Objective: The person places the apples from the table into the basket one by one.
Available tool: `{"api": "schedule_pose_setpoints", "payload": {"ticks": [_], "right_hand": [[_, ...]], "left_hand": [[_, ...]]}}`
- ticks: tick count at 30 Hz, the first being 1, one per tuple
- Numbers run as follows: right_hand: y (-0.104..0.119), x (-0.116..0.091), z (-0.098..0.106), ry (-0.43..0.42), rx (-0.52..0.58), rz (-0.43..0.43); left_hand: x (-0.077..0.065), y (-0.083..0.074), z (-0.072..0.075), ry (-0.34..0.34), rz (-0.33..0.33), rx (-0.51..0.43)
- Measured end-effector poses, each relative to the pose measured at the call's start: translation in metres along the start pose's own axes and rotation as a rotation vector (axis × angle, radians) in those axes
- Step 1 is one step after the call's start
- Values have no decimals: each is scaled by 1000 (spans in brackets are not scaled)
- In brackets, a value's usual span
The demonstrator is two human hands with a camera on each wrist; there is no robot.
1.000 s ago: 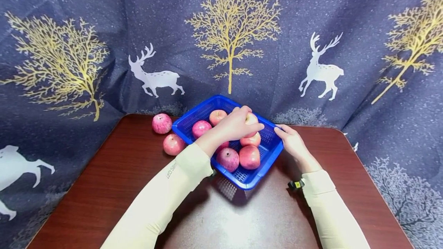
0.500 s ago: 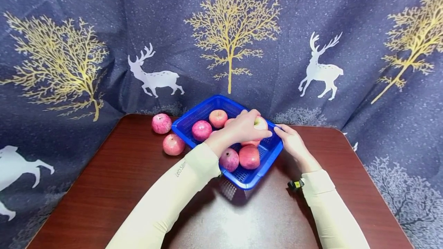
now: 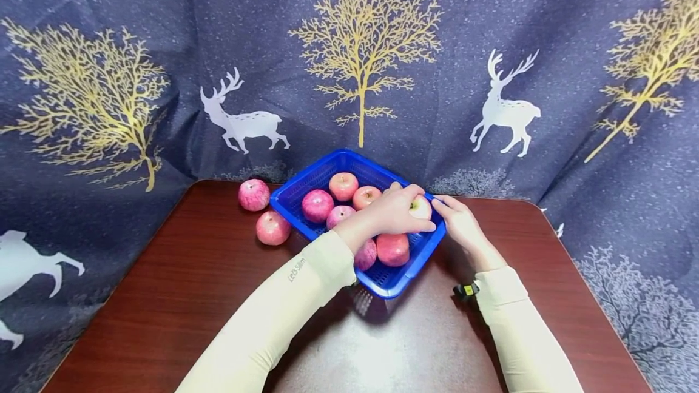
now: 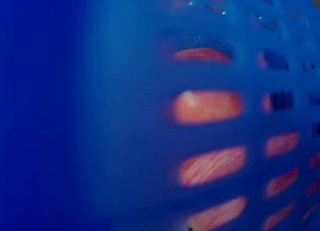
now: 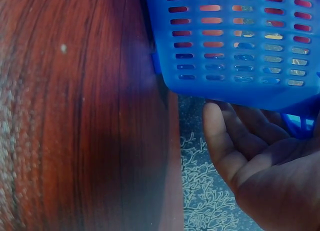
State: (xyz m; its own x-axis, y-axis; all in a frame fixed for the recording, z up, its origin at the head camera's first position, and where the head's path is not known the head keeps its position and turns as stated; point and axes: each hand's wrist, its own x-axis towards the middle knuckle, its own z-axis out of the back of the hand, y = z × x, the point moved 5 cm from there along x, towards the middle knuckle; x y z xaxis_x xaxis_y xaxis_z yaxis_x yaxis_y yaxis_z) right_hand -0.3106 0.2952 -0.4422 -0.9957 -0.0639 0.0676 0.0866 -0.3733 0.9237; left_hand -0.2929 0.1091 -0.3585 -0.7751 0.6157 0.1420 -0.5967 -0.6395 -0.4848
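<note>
A blue slotted plastic basket holding several red apples stands at the far middle of the table. My left hand reaches over it and grips a pale-topped apple inside the right end. At the right corner, my right hand holds the basket, thumb by the rim. In the right wrist view, fingers of that right hand curl beneath the basket. The left wrist view is filled by the basket's wall, with red apples visible through its slots; the left hand is hidden there.
Two more apples lie outside the basket on its left, one apple behind the other apple. The brown wooden table ends at a dark cloth backdrop printed with deer and trees.
My left hand has moved right and slightly toward me with its apple, to the basket's right end, uncovering apples on the left. The right hand and basket have stayed in place.
</note>
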Motion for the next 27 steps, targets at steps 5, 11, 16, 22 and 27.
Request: {"api": "schedule_pose_setpoints", "payload": {"ticks": [5, 11, 16, 22, 27], "right_hand": [[0, -1, 1, -5, -37, -10], [-1, 0, 1, -10, -55, -1], [-1, 1, 1, -20, -53, 20], [0, 0, 0, -14, -34, 2], [-1, 0, -1, -1, -6, -23]], "left_hand": [[1, 0, -9, 29, -41, 1], [3, 1, -17, 68, -99, 0], [4, 2, -22, 92, -125, 36], [1, 8, -20, 115, -39, 60], [-1, 9, -16, 98, -44, 69]]}}
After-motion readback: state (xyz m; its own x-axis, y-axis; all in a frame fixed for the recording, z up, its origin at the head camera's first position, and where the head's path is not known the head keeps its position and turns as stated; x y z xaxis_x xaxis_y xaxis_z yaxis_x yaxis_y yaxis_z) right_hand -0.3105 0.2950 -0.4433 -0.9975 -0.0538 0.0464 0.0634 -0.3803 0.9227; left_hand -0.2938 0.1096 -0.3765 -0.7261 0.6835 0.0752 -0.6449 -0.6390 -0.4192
